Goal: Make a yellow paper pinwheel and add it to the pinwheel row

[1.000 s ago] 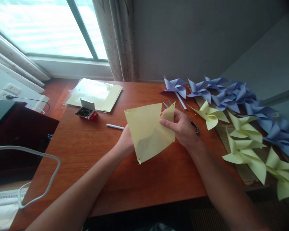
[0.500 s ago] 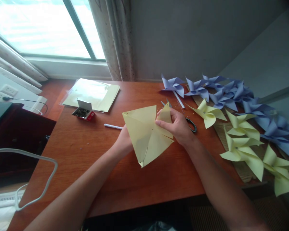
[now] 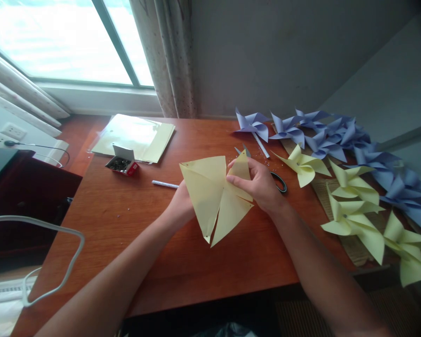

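Pinched between right thumb and fingers: one cut flap of the yellow paper square (image 3: 212, 196), curled over toward its middle. Right hand (image 3: 261, 185) closed on that flap at about 2 o'clock of the sheet. Left hand (image 3: 180, 206) behind the sheet at 9 o'clock, mostly hidden, seemingly supporting it from the back; cannot tell how tightly its fingers close. Sheet held up just above the wooden table (image 3: 182, 262), near its centre, tilted toward the camera.

Likely very light and floppy, easy to crease or tear at the diagonal cuts. Best taken by flap tips and steadied at the centre, with gentle pressure only.

Outward from there: scissors (image 3: 279, 180) just beyond the right hand at 2 o'clock, a white stick (image 3: 164, 184) at 10 o'clock past the left hand, a small open box of pins (image 3: 121, 164) and a stack of yellow sheets (image 3: 135, 136) further at 10 o'clock. Finished yellow pinwheels (image 3: 354, 206) at 3 o'clock, purple pinwheels (image 3: 323, 133) at 1 to 2 o'clock.

Against half a second ago: slit at the lower corner now gaping, the two bottom points spread apart where they were close together; hands almost unmoved.
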Available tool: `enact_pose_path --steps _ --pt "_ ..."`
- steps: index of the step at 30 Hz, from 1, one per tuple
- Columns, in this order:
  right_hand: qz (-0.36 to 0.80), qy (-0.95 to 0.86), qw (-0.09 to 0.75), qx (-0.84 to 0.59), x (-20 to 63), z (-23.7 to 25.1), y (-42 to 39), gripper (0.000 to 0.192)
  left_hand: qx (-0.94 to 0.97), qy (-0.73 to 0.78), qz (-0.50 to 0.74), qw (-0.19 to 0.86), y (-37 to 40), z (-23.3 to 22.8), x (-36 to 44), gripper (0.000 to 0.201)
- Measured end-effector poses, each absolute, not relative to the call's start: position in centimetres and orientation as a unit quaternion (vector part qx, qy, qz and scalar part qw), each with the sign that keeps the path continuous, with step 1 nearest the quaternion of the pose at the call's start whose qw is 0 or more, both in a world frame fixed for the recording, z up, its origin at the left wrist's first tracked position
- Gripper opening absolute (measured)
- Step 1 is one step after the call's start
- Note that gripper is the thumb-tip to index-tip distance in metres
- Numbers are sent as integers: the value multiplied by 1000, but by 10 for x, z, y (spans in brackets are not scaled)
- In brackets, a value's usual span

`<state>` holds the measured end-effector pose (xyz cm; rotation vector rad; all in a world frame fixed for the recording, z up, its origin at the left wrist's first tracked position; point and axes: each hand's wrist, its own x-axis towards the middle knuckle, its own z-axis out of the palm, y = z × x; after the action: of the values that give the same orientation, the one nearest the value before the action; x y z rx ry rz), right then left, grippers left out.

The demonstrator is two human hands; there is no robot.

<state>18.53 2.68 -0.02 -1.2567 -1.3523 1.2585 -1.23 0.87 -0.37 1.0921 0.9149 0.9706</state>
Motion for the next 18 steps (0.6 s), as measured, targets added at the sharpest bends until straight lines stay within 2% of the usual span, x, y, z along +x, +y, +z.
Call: enact_pose_path --steps 18 --pt "501 -565 423 -501 186 -3 26 27 482 406 425 650 12 -12 -13 47"
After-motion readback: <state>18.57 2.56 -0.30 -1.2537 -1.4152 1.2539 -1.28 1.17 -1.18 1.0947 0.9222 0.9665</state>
